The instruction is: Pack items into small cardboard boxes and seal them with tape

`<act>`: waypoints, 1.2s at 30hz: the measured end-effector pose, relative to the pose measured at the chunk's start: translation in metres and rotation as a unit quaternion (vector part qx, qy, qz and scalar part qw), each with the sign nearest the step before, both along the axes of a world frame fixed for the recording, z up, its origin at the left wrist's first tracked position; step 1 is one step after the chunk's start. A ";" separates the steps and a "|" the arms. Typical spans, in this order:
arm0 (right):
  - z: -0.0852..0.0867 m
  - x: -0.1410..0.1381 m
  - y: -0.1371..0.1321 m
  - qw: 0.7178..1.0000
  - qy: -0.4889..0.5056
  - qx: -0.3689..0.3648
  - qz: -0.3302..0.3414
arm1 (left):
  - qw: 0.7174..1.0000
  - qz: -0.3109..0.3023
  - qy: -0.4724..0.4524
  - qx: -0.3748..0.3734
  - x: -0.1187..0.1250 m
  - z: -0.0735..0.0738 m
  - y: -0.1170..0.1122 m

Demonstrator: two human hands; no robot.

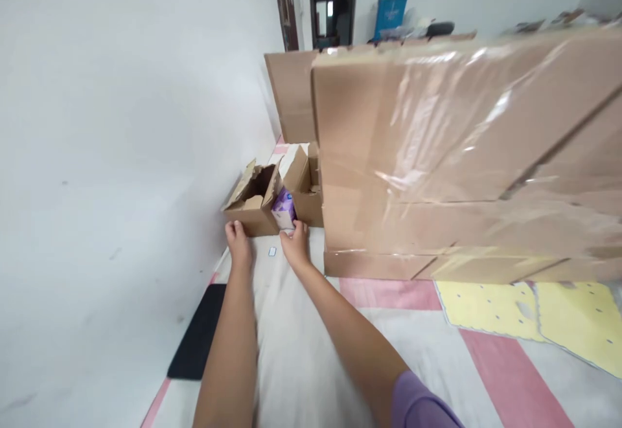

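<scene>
A small open cardboard box [253, 201] with torn flaps sits on the white sheet against the white wall. My left hand [238, 241] rests at the box's front lower corner, fingers curled against it. My right hand [295, 241] is just to its right, fingers closed on a small purple and white pack [284, 210] that stands between this box and a second open box [305, 185].
A tall stack of tape-wrapped cardboard cartons [461, 156] fills the right side. A tiny white and blue tag [272, 252] lies between my hands. A black mat [199, 340] lies by the wall. Yellow dotted cloths [529, 315] lie on the pink-striped sheet.
</scene>
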State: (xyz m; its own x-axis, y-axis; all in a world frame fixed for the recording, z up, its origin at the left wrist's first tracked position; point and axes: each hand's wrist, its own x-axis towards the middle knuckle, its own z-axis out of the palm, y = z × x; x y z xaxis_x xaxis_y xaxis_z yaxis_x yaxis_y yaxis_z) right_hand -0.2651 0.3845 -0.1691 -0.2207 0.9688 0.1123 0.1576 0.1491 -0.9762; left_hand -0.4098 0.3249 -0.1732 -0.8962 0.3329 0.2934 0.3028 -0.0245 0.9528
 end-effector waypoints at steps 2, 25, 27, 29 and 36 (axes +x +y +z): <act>-0.001 -0.002 -0.003 1.000 -0.001 0.022 0.018 | 1.000 0.022 0.011 -0.007 -0.002 -0.002 -0.002; 0.020 0.021 0.010 0.987 0.021 0.139 -0.074 | 0.998 0.055 -0.008 0.000 0.022 0.012 0.004; 0.023 0.021 0.011 0.986 0.013 0.147 -0.077 | 0.998 0.055 -0.010 0.000 0.021 0.010 0.005; 0.026 0.021 0.012 0.985 0.009 0.153 -0.080 | 0.998 0.058 -0.013 0.000 0.020 0.009 0.006; 0.035 0.016 -0.002 0.981 0.058 0.177 -0.056 | 0.995 0.088 0.001 0.040 0.021 0.017 0.001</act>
State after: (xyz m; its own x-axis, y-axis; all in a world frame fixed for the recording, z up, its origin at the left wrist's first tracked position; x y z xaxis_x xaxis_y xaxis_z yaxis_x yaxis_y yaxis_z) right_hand -0.2486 0.3829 -0.1340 -0.0817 0.8817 0.4646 0.0830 0.4706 -0.8784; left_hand -0.3891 0.3260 -0.1565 -0.9380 0.1459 0.3146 0.3110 -0.0471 0.9492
